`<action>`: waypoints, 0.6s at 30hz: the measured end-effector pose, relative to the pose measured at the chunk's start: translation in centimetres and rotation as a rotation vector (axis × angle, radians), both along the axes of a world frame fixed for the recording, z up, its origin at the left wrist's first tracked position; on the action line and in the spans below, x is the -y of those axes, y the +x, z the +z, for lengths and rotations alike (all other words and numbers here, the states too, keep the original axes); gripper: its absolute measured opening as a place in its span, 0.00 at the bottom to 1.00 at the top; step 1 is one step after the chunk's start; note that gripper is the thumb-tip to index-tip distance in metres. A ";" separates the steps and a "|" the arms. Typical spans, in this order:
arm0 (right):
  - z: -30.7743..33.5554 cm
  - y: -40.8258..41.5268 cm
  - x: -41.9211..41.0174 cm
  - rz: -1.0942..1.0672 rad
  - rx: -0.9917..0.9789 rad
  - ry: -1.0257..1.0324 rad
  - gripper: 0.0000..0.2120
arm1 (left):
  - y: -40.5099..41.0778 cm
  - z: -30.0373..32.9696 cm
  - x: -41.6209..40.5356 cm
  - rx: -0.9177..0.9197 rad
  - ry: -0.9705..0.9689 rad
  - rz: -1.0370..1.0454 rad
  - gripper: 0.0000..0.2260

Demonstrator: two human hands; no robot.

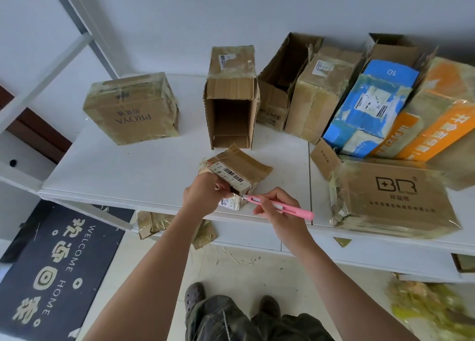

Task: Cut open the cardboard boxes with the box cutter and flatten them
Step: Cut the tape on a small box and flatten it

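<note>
A small taped cardboard box with a barcode label lies near the front edge of the white table. My left hand grips its near end. My right hand holds a pink box cutter, and the blade tip touches the box's near corner beside my left fingers. An open empty box stands on its side just behind the small box. A sealed box printed PROYA sits at the left.
Several more boxes crowd the right: brown ones, a blue one, an orange one, and a flat BR-marked one. Flattened cardboard lies on the floor under the table edge. A dark welcome mat is at lower left.
</note>
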State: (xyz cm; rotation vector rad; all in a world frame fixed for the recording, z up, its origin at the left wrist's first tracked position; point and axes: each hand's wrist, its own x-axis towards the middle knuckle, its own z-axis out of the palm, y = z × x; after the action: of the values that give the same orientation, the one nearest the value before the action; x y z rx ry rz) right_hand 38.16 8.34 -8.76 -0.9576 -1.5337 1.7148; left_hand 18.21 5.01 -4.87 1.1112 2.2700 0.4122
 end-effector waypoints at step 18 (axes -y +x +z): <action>0.6 0.2 -0.9 -0.062 0.000 -0.054 0.07 | 1.7 1.3 -1.1 0.018 0.008 0.061 0.05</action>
State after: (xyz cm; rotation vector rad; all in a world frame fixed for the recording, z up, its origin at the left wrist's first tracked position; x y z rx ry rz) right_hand 38.39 9.24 -8.13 -1.0218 -1.4498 1.7201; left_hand 19.90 6.15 -3.54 1.0399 2.2933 0.4537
